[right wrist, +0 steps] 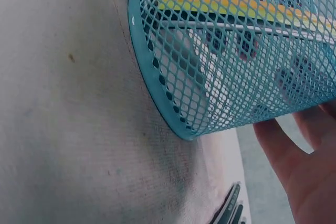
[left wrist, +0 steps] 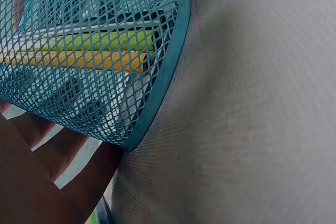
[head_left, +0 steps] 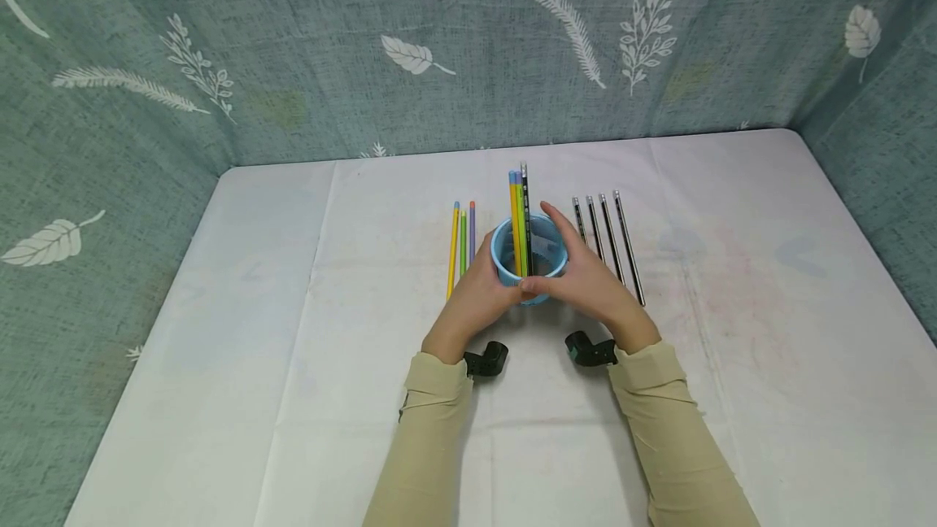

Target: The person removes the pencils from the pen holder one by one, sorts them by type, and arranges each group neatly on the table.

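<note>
A light blue mesh pencil cup (head_left: 547,244) stands in the middle of the white-covered table, between the two hands. The left hand (head_left: 476,295) holds it from the left, and the right hand (head_left: 591,281) from the right, thumbs meeting at the near side. Inside lean a yellow pencil (head_left: 513,218), a green pencil (head_left: 520,234) and a black pencil (head_left: 527,210), all against the same side. Through the mesh in the left wrist view, the yellow pencil (left wrist: 115,60) and green pencil (left wrist: 110,40) reach close to the cup's base rim (left wrist: 163,90). Fingers spread behind the mesh wall (right wrist: 236,93) in the right wrist view.
Left of the cup lie a yellow pencil (head_left: 453,250), a green pencil (head_left: 463,238) and a purple pencil (head_left: 472,226). Several black pencils (head_left: 611,234) lie side by side to its right, partly behind the right hand. A patterned grey-green curtain (head_left: 468,104) borders the table (head_left: 351,307).
</note>
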Demonstrator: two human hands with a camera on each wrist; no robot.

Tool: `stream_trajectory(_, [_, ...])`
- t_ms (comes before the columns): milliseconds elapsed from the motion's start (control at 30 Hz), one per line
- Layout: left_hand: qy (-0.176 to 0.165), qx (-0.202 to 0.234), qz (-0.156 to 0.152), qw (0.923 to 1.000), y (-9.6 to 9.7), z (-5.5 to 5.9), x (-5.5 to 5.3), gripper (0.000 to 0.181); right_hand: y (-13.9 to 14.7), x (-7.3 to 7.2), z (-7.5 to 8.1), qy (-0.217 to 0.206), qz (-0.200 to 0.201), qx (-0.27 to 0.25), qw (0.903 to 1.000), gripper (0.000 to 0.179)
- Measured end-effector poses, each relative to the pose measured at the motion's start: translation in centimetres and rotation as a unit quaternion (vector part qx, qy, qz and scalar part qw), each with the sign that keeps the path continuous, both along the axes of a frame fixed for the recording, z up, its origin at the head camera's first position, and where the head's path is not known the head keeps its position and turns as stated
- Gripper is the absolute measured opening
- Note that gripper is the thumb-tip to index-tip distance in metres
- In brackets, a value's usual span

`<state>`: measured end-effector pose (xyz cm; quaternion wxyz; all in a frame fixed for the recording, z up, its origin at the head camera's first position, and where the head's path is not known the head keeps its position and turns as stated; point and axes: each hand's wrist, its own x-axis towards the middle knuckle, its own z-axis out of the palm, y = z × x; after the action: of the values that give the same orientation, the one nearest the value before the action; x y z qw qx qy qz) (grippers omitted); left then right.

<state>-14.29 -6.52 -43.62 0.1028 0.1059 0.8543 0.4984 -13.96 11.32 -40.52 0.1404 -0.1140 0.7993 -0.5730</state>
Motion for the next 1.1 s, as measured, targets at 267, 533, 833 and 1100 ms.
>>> stream_trajectory(267, [-0.002, -0.006, -0.005, 1.0, -0.1, 0.3, 0.0, 0.098, 0.0, -0.3, -0.8, 0.001, -0.002, 0.016, 0.9999, 0.097])
stream_trajectory(533, [-0.035, 0.005, -0.057, 0.9977, -1.2, 1.2, 0.2, 0.091, -0.1, -0.1, -0.6, -0.008, -0.009, 0.047, 0.9988, 0.094])
stream_trajectory(833, [-0.066, 0.01, -0.072, 0.9951, -2.2, 2.3, 0.4, 0.081, 0.1, -0.1, -0.8, -0.008, -0.012, 0.048, 0.9987, 0.095])
stream_trajectory(1100, [-0.087, 0.022, -0.058, 0.9943, -3.8, 2.5, 0.3, 0.06, -0.1, -0.2, -0.6, -0.02, -0.019, 0.052, 0.9983, 0.097])
